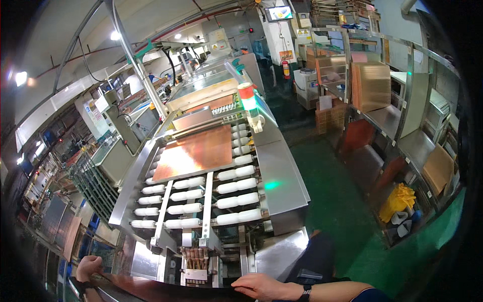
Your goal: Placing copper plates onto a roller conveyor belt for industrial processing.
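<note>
A thin panel (146, 288), reddish copper turning dark, spans the lower edge between my two hands, seen nearly along its top edge. My left hand (89, 267) is closed at its left end, the fingertips mostly hidden. At the right end my right hand (259, 286) grips the edge, fingers over the top and thumb out of sight. Just beyond the panel is a roller conveyor (239, 186) with rows of white rollers. A shiny copper sheet (196, 153) lies flat on its rollers, near the machine's inlet.
A signal tower (247, 98) with a green light stands at the conveyor's right side. Metal shelving (402, 108) holding stacked boards (371, 85) lines the right, with yellow gloves (398, 201) low down. Green floor (327, 176) runs between. A slotted rack (90, 183) stands left.
</note>
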`<state>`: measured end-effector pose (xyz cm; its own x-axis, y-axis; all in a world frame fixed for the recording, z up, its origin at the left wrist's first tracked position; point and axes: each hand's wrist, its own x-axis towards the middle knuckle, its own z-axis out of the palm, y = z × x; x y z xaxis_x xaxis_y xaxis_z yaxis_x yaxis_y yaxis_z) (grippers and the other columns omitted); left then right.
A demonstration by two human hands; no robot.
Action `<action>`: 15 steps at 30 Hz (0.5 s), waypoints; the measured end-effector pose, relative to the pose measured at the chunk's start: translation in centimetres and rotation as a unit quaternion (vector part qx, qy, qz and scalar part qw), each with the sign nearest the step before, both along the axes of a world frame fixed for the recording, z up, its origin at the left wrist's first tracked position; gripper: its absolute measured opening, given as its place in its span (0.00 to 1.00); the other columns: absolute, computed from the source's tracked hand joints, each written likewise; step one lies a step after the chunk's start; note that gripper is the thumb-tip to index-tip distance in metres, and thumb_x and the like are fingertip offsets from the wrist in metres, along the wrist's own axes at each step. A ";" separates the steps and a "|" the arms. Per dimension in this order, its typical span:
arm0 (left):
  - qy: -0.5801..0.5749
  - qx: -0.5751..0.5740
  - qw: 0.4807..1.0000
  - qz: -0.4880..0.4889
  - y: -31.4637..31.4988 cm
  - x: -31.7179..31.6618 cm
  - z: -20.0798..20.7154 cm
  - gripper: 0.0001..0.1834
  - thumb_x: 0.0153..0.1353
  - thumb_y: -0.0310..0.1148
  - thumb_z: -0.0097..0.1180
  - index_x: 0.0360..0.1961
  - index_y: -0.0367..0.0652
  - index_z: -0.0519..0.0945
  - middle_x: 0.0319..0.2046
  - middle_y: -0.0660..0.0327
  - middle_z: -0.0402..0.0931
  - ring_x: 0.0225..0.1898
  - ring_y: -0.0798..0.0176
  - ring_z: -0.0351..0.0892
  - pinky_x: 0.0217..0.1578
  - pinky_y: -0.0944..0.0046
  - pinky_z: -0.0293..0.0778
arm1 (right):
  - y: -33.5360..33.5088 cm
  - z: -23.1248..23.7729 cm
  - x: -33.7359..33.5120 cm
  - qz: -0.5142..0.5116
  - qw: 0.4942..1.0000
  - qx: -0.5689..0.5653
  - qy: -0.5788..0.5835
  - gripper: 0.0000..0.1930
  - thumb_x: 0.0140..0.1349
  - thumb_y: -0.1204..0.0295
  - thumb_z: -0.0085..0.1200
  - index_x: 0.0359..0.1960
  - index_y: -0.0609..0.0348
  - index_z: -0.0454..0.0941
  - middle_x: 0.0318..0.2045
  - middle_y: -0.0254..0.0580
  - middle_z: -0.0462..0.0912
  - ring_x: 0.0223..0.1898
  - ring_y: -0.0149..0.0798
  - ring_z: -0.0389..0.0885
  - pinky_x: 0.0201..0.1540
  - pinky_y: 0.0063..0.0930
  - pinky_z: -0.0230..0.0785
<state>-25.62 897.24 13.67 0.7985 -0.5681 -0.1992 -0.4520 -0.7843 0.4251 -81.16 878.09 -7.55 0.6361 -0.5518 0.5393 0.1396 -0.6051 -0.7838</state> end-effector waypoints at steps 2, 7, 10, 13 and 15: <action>0.043 -0.028 0.999 0.006 0.2 0.0 -0.1 0.20 0.64 0.41 0.55 0.29 0.32 0.84 0.22 0.59 0.81 0.24 0.64 0.83 0.27 0.62 0.78 | 0.0 0.6 -0.1 0.001 1.000 0.005 -0.014 0.07 0.63 0.71 0.61 0.40 0.60 0.83 0.35 0.49 0.84 0.39 0.54 0.83 0.41 0.43 0.75; 0.005 -0.012 1.000 -0.002 0.3 0.1 -0.1 0.19 0.64 0.40 0.56 0.30 0.30 0.83 0.23 0.56 0.82 0.24 0.63 0.83 0.28 0.61 0.79 | 0.0 0.7 -0.2 -0.006 1.000 -0.012 -0.010 0.07 0.62 0.72 0.61 0.40 0.60 0.82 0.34 0.49 0.83 0.37 0.55 0.82 0.40 0.43 0.75; 0.023 -0.018 1.000 -0.002 0.3 0.2 0.0 0.19 0.65 0.40 0.57 0.32 0.30 0.83 0.23 0.55 0.83 0.24 0.62 0.83 0.28 0.61 0.80 | 0.2 0.6 -0.3 -0.011 1.000 -0.012 -0.014 0.07 0.62 0.72 0.61 0.40 0.60 0.82 0.34 0.49 0.83 0.37 0.55 0.82 0.39 0.43 0.75; 0.023 -0.009 1.000 -0.017 0.3 0.5 0.0 0.19 0.64 0.40 0.58 0.33 0.29 0.84 0.24 0.55 0.83 0.24 0.62 0.83 0.28 0.61 0.80 | 0.1 0.3 -0.2 -0.008 1.000 -0.014 0.000 0.07 0.62 0.72 0.61 0.40 0.60 0.82 0.34 0.49 0.83 0.37 0.55 0.82 0.40 0.44 0.76; 0.014 -0.004 1.000 -0.016 0.0 -0.2 0.3 0.18 0.64 0.39 0.58 0.32 0.30 0.84 0.23 0.56 0.83 0.24 0.62 0.83 0.28 0.61 0.79 | 0.1 0.3 -0.3 -0.007 1.000 -0.012 0.004 0.07 0.62 0.71 0.61 0.40 0.60 0.82 0.34 0.49 0.83 0.37 0.55 0.82 0.40 0.44 0.75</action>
